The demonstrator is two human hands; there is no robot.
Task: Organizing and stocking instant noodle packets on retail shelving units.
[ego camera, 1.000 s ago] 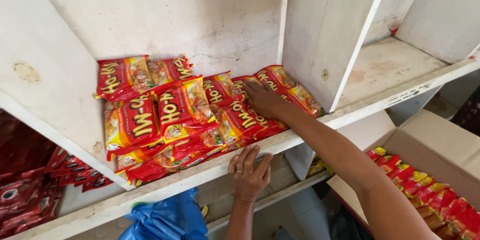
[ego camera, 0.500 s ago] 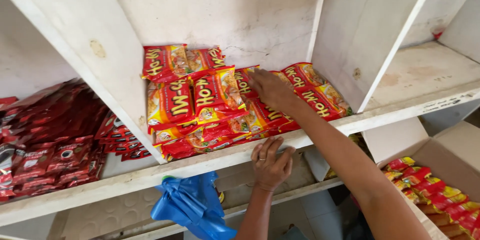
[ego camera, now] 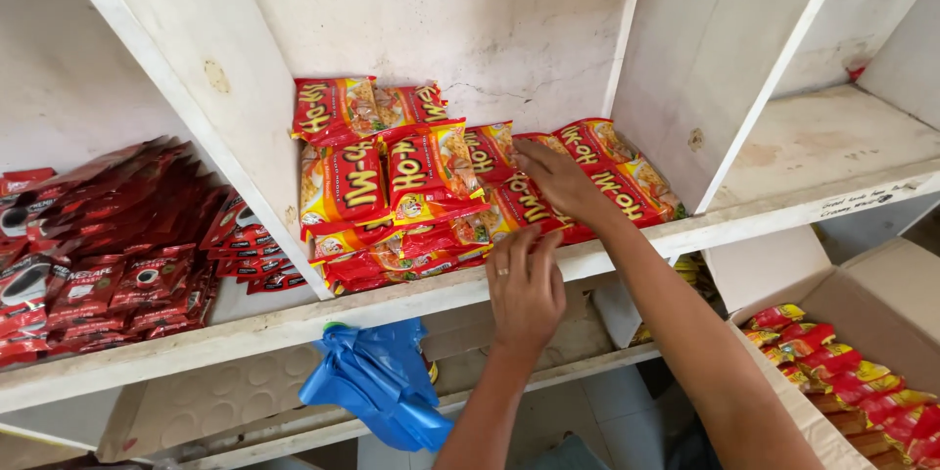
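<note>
Here, label by label:

Right fingers: the right hand [ego camera: 560, 179] lies flat, palm down, fingers together and stretched toward 11 o'clock; they press on the packets [ego camera: 431, 171], gripping none.

Left fingers: the left hand [ego camera: 524, 284] is loosely curled, a ring on one finger; the tips touch the front packets at the shelf edge [ego camera: 627, 257]; whether they pinch one I cannot tell.

Packets: red and yellow noodle packets, stacked in the middle bay; the rear ones stand tilted against the back wall [ego camera: 441, 20], the front ones lie flat and slide toward 6 o'clock, just over the edge.

Doing it well, as I judge: keep the right palm broad on top so the stack cannot spring up; let the left fingertips push the front row back toward 12 o'clock, square with the edge; press lightly, since such packets likely crush.

Risk: the glossy wrappers look slippery; a front packet could drop off at 6 o'clock.

Around: dark red sachets [ego camera: 117, 255] fill the bay at 9 o'clock, beyond a white divider [ego camera: 196, 88]; the bay at 2 o'clock holds nothing visible; a blue bag [ego camera: 377, 387] hangs under the shelf at 7 o'clock; an open carton [ego camera: 881, 294] with more packets sits at 4 o'clock.
</note>
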